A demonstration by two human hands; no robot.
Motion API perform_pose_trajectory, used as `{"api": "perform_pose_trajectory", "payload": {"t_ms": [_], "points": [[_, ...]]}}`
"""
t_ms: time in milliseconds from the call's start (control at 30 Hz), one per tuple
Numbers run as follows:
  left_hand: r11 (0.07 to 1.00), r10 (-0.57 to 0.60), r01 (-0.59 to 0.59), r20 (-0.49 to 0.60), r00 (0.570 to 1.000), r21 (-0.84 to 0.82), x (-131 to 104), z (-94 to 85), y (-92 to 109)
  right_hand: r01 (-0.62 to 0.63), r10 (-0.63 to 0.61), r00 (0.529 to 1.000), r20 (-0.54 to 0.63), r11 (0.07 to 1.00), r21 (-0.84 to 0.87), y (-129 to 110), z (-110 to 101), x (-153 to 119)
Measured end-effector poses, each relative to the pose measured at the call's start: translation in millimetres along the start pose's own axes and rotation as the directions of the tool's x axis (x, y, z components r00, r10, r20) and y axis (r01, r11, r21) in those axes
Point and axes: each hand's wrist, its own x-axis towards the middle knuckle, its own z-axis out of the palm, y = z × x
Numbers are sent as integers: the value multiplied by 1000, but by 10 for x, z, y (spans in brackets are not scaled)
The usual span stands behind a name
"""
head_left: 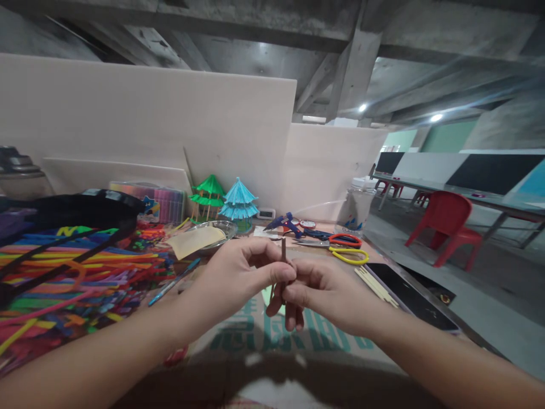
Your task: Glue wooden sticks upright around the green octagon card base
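Just this side of the blue pagoda (239, 199) and a bit to its right, the left hand (249, 268) pinches a thin brown strip (284, 249) more or less upright. The right hand (320, 288) curls in close at the lower end, but I can't tell if it's actually gripping. Honestly, I'd pinch lightly, brace the hands together, and work slowly so it doesn't bend.

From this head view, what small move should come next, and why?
Probably steady the thin brown strip with the left hand while the right hand adjusts its lower part: left fingertips pinch it, right fingers sit close below, and its upper end stands free.
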Motion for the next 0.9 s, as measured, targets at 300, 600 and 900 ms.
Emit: {"api": "perform_pose_trajectory", "payload": {"t_ms": [300,600,900], "points": [[991,-35,30,-33,999,-131,126,-122,-39,47,-50,999,18,987,156,20,-31,-4],[936,-138,125,-16,990,-329,163,-66,-70,37,-26,998,-55,978,204,-33,27,-22],[972,-81,69,-46,996,-226,163,-77,-114,21,-10,998,-57,980,199,-29,47,-1]]}}
